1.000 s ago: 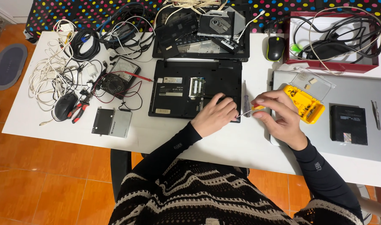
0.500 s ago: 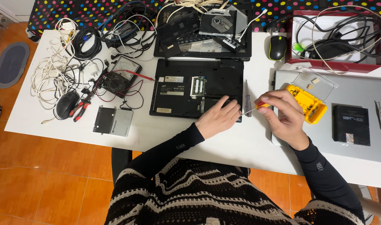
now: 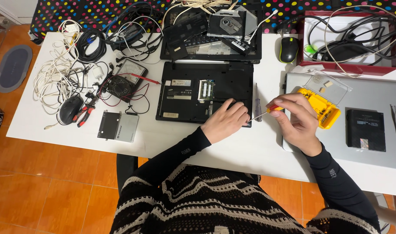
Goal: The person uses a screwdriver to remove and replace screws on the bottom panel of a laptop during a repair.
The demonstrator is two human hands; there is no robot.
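Note:
A black laptop [image 3: 185, 93] lies upside down on the white table [image 3: 172, 138], its memory bay uncovered. My left hand [image 3: 226, 121] rests on the laptop's near right corner, fingers curled and pressing on the base. My right hand [image 3: 295, 119] pinches a small screwdriver [image 3: 267, 110] with a red and yellow handle. Its thin shaft points left toward the laptop corner under my left fingers. A second screwdriver [image 3: 257, 104] lies on the table just right of the laptop.
A yellow bit case [image 3: 325, 106] with a clear lid sits on a silver laptop [image 3: 379, 151], beside a black drive [image 3: 365, 129] and tweezers [image 3: 395, 119]. A multimeter [image 3: 122, 80], cables [image 3: 55, 80], pliers [image 3: 86, 113], a mouse [image 3: 70, 109] and a silver drive [image 3: 118, 126] crowd the left. A dismantled laptop [image 3: 211, 34] lies behind.
My hands have stayed almost still at the laptop's corner. The head view has shifted slightly, nothing else has moved.

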